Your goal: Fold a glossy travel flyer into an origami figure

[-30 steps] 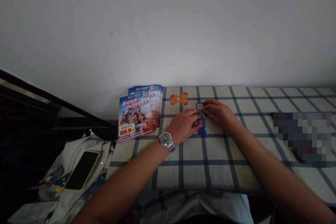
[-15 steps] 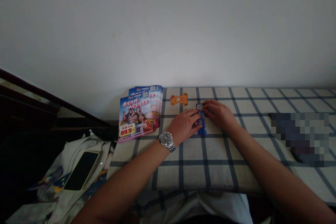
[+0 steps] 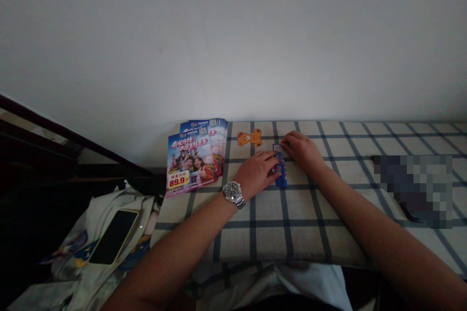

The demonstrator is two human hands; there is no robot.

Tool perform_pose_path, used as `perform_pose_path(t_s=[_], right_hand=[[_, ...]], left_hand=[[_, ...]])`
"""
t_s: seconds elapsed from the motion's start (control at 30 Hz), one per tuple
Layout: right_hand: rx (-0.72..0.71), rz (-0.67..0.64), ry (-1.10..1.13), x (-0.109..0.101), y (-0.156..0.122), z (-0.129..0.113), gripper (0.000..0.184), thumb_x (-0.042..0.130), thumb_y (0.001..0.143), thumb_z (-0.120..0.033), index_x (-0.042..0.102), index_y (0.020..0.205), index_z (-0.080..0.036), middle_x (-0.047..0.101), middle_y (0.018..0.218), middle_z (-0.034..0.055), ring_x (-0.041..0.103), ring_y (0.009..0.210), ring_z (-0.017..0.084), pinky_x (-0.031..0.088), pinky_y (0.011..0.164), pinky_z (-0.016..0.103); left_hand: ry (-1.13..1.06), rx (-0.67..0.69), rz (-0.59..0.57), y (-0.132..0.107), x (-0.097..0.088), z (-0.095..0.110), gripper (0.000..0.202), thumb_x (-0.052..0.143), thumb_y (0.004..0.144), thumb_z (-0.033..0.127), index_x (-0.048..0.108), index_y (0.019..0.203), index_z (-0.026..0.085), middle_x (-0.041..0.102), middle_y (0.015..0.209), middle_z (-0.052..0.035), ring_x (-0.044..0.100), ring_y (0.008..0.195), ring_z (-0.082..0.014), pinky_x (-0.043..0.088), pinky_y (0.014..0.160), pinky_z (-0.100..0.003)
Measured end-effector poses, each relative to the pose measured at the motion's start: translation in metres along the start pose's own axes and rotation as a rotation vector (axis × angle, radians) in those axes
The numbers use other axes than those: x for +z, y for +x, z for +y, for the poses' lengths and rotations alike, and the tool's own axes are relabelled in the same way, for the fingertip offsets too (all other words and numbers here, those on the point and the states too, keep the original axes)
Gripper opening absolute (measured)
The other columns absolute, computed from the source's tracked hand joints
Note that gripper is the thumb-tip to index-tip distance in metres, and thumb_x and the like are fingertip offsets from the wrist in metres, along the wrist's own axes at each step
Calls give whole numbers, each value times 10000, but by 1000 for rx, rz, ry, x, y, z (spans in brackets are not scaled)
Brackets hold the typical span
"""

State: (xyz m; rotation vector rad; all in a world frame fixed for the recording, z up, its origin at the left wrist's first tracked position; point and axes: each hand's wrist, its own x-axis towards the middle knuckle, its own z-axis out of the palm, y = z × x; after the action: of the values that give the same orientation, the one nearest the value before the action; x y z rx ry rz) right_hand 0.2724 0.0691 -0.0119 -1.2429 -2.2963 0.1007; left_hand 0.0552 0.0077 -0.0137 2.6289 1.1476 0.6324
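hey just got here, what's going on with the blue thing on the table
A person has both hands on or beside a narrow blue paper strip. The left hand lies over its left side, fingers spread; the right hand is at its top right corner, touching or nearly so. Left of them lie flyers and a bear cutout.

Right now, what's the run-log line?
left hand: on blue strip | right hand: at strip's upper right edge | flyers: piled left | bear cutout: beyond left hand

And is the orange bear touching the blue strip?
Apart. The head view shows checked cloth between the orange bear and the blue strip.
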Motion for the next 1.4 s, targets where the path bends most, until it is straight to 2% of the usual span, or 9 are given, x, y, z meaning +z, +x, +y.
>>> perform_pose_path(t_s=[0.17,0.33,0.7,0.93,1.07,1.23,1.4], right_hand=[[-23,-14,-50,1,1,0,146,548,1019,-199,667,936,-218,687,973,108,660,923,275,536,821,402],[-13,26,-67,4,-2,-1,150,550,1017,-212,665,920,-220,675,949,105,648,903,277,531,816,405],[27,59,87,3,-12,1,116,569,1004,-233,684,1009,-234,703,1071,91,685,960,269,557,840,411],[10,77,183,3,-13,0,117,601,987,-256,706,1040,-254,686,1133,92,683,1040,277,568,926,453],[-21,66,161,6,-14,0,101,632,977,-275,714,1029,-247,678,1135,97,665,1060,292,550,951,477],[-58,16,119,7,-12,-2,73,670,965,-299,713,1001,-251,675,1086,95,641,1026,299,536,916,470],[-34,-11,151,7,-8,-5,90,652,985,-303,702,954,-236,671,970,80,647,930,270,527,848,419]], left_hand=[[-2,0,-1,1,0,1,289,658,988,359,668,1228,200,618,1436,-93,602,1248,-264,505,1109,-441],[-6,6,7,1,1,0,285,666,983,352,670,1226,203,617,1432,-98,602,1254,-258,497,1119,-443],[5,49,12,2,0,-8,308,686,972,386,683,1220,203,640,1386,-93,610,1236,-261,503,1114,-444],[25,-26,53,1,-10,-25,288,673,984,352,693,1218,185,634,1408,-108,613,1269,-269,504,1124,-470],[-15,-33,75,1,-13,-34,299,691,974,333,697,1229,178,635,1422,-107,611,1287,-257,494,1147,-463],[-27,-11,70,1,-13,-34,301,687,976,322,695,1245,187,635,1427,-103,601,1304,-253,479,1166,-470],[-14,0,67,1,-15,-31,304,682,978,318,694,1254,192,646,1419,-88,591,1302,-254,468,1172,-475]])
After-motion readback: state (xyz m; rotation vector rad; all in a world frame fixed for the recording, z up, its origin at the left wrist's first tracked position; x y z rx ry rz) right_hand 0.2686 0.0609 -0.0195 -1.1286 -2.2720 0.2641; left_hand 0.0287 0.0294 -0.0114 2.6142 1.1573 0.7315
